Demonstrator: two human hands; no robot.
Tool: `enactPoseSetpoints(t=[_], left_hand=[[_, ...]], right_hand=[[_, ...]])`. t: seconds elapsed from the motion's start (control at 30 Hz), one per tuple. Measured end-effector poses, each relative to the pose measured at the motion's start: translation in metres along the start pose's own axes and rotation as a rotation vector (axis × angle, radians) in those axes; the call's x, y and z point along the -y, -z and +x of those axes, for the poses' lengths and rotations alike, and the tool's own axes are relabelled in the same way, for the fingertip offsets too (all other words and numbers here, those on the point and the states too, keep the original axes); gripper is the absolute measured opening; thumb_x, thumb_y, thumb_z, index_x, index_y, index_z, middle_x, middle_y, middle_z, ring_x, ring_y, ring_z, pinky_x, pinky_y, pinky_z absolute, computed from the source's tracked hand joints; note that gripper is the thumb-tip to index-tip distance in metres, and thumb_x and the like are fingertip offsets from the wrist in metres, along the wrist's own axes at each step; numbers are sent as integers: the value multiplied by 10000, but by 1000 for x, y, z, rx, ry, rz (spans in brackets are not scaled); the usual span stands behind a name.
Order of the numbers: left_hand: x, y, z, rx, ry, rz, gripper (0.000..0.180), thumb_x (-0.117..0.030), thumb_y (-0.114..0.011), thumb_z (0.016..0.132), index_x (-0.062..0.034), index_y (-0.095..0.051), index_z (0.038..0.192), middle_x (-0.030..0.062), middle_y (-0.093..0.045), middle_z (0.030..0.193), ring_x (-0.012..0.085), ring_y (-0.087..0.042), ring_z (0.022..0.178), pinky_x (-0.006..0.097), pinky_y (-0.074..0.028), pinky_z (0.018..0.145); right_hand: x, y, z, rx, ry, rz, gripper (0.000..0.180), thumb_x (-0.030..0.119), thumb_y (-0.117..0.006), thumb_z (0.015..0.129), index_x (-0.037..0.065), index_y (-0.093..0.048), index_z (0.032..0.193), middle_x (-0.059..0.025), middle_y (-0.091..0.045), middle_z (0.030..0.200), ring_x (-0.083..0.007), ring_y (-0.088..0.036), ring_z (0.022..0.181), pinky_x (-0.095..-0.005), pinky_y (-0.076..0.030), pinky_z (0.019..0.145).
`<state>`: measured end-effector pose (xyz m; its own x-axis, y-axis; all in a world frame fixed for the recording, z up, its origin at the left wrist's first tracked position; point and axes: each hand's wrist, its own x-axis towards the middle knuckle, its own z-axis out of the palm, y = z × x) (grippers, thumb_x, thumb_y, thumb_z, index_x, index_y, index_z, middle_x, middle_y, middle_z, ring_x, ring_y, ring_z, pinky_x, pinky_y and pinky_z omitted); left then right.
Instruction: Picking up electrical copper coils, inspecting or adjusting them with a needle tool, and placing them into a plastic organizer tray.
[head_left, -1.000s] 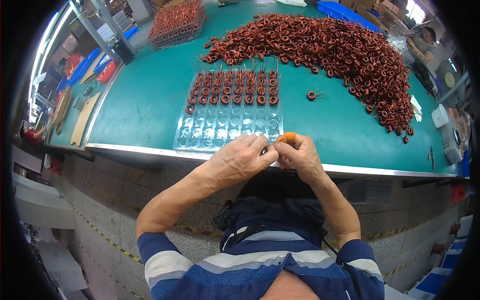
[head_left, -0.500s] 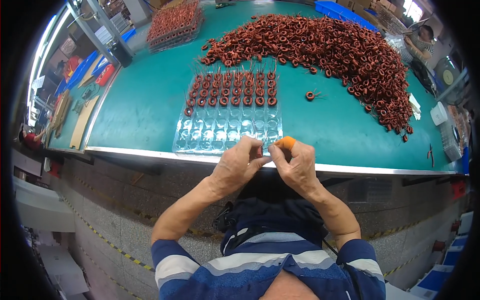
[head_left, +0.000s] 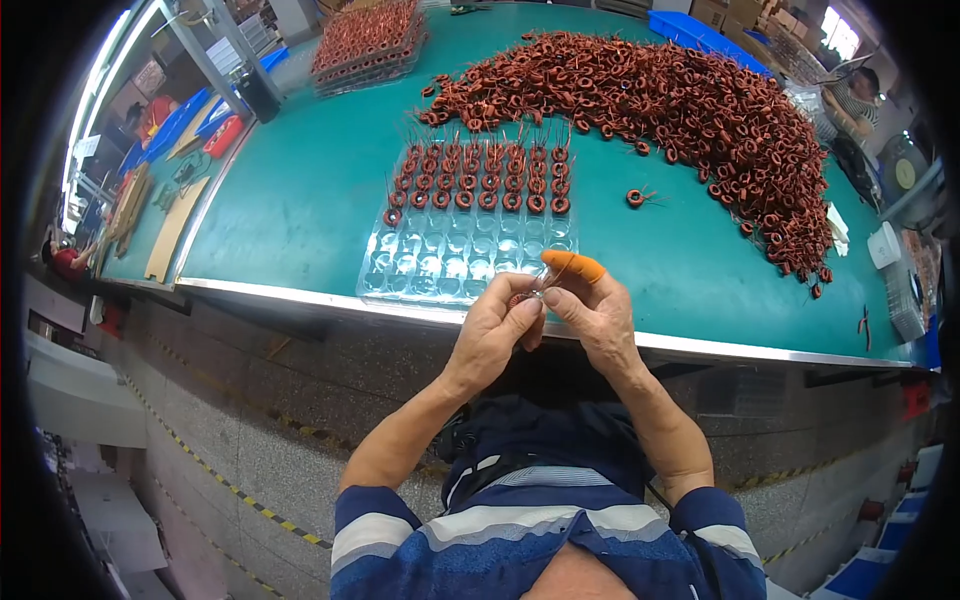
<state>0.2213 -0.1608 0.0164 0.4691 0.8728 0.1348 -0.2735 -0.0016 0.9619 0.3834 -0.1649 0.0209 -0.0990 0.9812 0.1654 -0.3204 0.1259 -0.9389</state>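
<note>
My left hand [head_left: 497, 333] and my right hand [head_left: 592, 308] meet at the near edge of the green table [head_left: 300, 200], pinching one small copper coil [head_left: 522, 297] between their fingertips. An orange finger cot [head_left: 572, 266] covers my right forefinger. Just beyond the hands lies a clear plastic tray [head_left: 440, 265]; its far rows hold several copper coils [head_left: 480, 180], its near pockets hold none. A large heap of loose copper coils [head_left: 680, 100] spreads across the far right of the table. One single coil [head_left: 636, 198] lies apart, right of the tray.
A stack of filled trays [head_left: 365, 40] stands at the far left of the table. Blue bins [head_left: 700, 30] sit at the back. Small pliers [head_left: 862, 322] lie near the right edge. Another person [head_left: 855, 95] works at the far right. Tiled floor lies below.
Both hands have stayed at the table edge, drawing slightly toward me and working the coil between the fingertips. Tray and heap are unchanged.
</note>
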Motion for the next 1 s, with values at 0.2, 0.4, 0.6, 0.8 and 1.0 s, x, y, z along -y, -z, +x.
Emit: enactPoseSetpoints(t=[0.2, 0.4, 0.6, 0.8, 1.0], left_hand=[[-1, 1, 1, -33, 42, -79, 223, -162, -472, 1001, -8, -451, 1160, 17, -501, 744, 91, -489, 614, 216, -408, 547], [-2, -4, -3, -45, 84, -191, 172, -146, -490, 990, -38, -428, 1109, 25, -495, 715, 91, -474, 593, 214, -398, 539], [1, -2, -4, 44, 50, 52, 121, -105, -521, 964, -52, -424, 1014, 23, -498, 693, 83, -467, 569, 224, -382, 509], [2, -9, -10, -73, -65, 310, 106, -105, -524, 963, -37, -450, 996, 18, -490, 679, 80, -467, 573, 231, -386, 514], [-1, -5, -7, 14, 92, -95, 157, -113, -516, 968, -39, -422, 1069, 18, -487, 720, 85, -480, 606, 227, -403, 542]], right_hand=[[-9, 7, -6, -67, -10, 51, 292, 175, -638, 922, -5, -606, 1151, -34, -631, 916, -94, -576, 841, -237, -469, 786], [-14, 12, -12, -74, -178, 290, 285, 212, -628, 930, 14, -624, 1135, -12, -603, 838, -68, -530, 711, -184, -448, 665], [-7, 13, -8, -83, -275, 148, 240, 219, -682, 894, 15, -664, 1018, 9, -613, 786, -52, -533, 679, -179, -441, 620], [-3, 5, -13, -132, 48, -264, 213, 184, -723, 863, 3, -665, 960, -8, -651, 804, -44, -554, 724, -197, -442, 630], [-16, 14, -10, -56, -51, 135, 276, 228, -631, 933, -8, -631, 1077, -14, -620, 790, -68, -525, 651, -206, -441, 623]])
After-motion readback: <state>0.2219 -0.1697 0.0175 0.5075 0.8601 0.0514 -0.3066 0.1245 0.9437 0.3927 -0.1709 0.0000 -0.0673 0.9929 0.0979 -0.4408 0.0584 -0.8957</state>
